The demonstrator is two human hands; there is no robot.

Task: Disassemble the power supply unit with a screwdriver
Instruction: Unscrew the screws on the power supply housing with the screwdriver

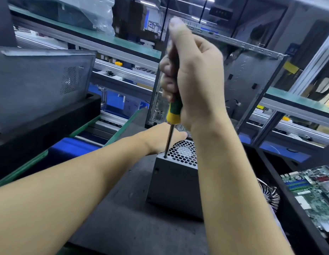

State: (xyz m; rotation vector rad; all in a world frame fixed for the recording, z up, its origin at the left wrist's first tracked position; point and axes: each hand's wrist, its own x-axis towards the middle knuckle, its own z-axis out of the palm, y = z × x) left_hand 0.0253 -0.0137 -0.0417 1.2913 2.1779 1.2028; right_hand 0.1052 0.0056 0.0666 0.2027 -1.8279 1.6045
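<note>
Your right hand point(193, 80) is wrapped tight around the handle of the screwdriver point(173, 113). The shaft stands upright with its tip in the near left corner of the grilled top of the power supply unit point(174, 184). The unit stands on the dark surface point(123, 208). Your left hand point(163, 138) rests against its far top edge, its fingers mostly hidden, so I cannot tell its grip.

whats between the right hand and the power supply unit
Only the screwdriver: in the head view its metal shaft runs from the handle gripped by the right hand down to a top corner of the power supply unit.
</note>
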